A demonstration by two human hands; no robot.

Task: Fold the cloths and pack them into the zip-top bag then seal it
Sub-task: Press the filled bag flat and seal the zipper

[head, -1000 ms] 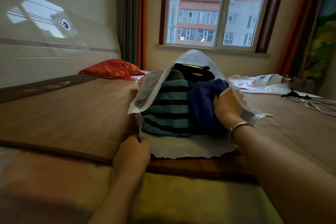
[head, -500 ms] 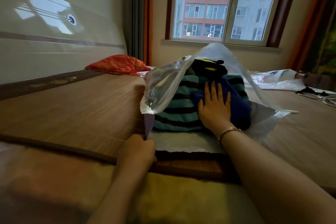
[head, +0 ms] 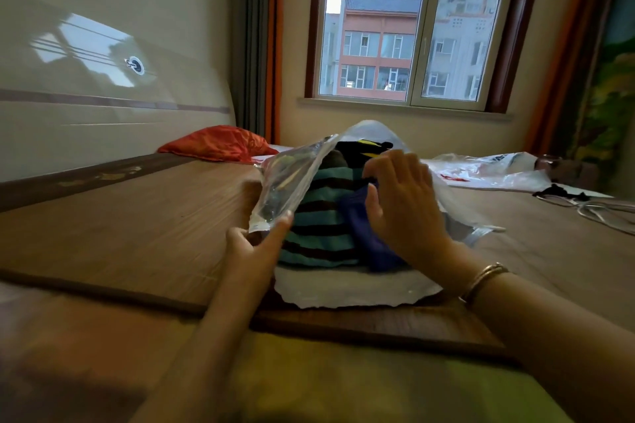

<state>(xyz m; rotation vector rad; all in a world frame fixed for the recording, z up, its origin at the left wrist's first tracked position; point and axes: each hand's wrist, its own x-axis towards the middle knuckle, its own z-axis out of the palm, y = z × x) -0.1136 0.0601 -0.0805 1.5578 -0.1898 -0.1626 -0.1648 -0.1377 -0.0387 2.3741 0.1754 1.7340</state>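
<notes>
Looking from the head camera, the right hand (head: 402, 206) has lifted off the cloths. Half a second ago it lay flat on the blue cloth (head: 369, 233); now it is raised with its fingers (head: 391, 165) spread wide and straight, holding nothing. Its thumb edge is just beside the blue cloth, maybe touching it, but that is hard to tell. A bracelet (head: 482, 280) sits on that wrist.

The left hand (head: 254, 247) has changed too. Before, it was a closed fist at the near left edge of the bag. Now its fingers (head: 278, 227) are looser and pinch the near corner of the top flap of the zip-top bag (head: 288, 178), holding the flap up.

The bag lies on the bed mat (head: 137, 216), between the two hands, with its mouth wide open toward the near side. Inside it sit the striped cloth (head: 319, 223) on the left, the blue cloth to its right, and a black and yellow cloth (head: 364, 148) at the far end. The bag's white bottom edge sticks out near the person.

Far left lies a red pillow (head: 220, 148). Far right lies another plastic bag (head: 488, 170).
</notes>
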